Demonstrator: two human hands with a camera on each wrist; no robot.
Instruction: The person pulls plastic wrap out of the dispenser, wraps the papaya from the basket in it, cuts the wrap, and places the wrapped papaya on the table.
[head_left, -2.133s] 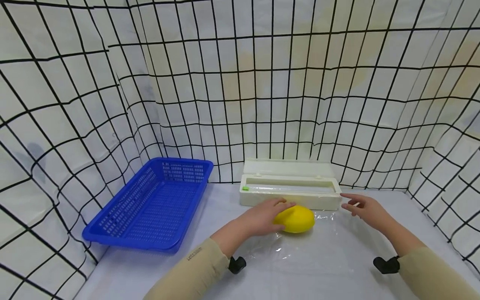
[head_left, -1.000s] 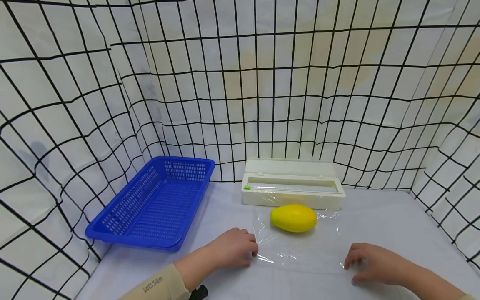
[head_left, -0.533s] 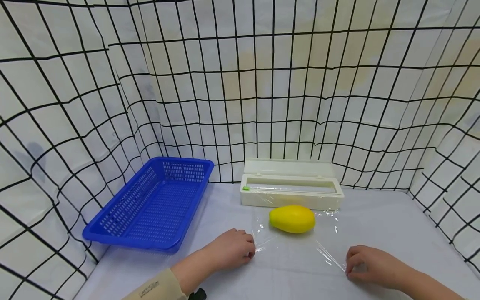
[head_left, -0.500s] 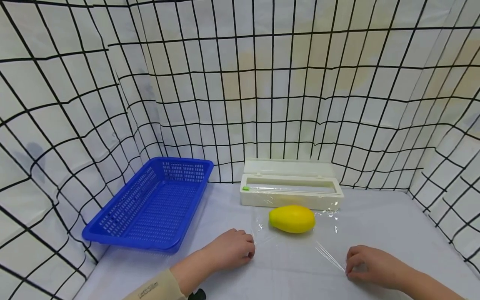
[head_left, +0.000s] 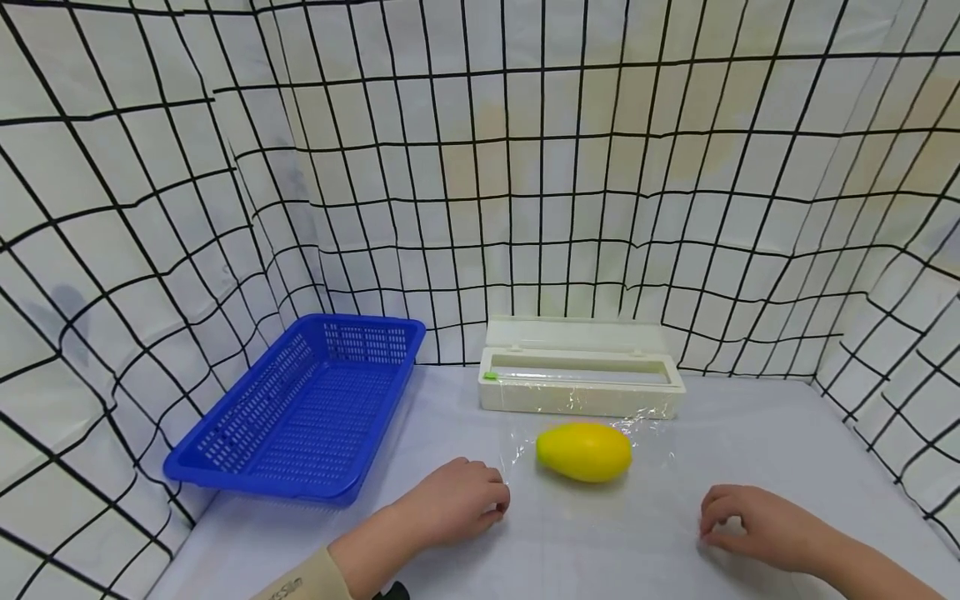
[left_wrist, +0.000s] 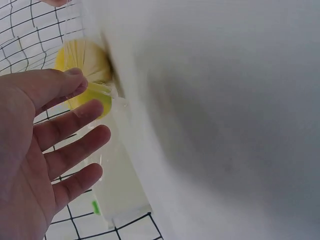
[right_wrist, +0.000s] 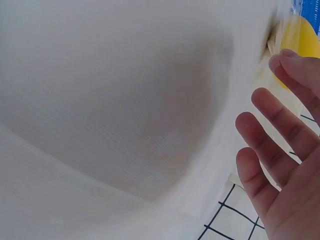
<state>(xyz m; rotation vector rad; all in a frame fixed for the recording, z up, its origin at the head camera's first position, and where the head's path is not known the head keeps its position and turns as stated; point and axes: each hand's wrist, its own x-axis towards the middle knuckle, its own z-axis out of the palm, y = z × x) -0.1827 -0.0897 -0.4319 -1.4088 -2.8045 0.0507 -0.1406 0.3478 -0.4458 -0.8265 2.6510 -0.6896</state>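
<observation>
A yellow oval fruit (head_left: pixel 585 452), tapered at its left end, lies on clear cling film (head_left: pixel 652 429) in front of a white wrap dispenser (head_left: pixel 581 402) whose lid stands up. The film runs from the dispenser towards me. My left hand (head_left: pixel 461 504) pinches its near left corner; in the left wrist view the film (left_wrist: pixel 102 89) gathers from thumb and forefinger, other fingers spread. At the near right corner, my right hand (head_left: pixel 765 529) pinches the film between thumb and forefinger. The right wrist view shows the fruit (right_wrist: pixel 300 37) behind those fingertips, partly hidden.
A blue perforated plastic basket (head_left: pixel 258 486) stands to the left on the white-covered table (head_left: pixel 570 567). Black wire grid panels (head_left: pixel 547 196) backed with pale sheeting rise behind and at both sides. A green slider (head_left: pixel 491 376) sits at the dispenser's left end.
My left hand has let go of the fruit, and both hands have come back to grip the film's near corners. The fruit has shifted slightly towards me. My right hand has edged rightward.
</observation>
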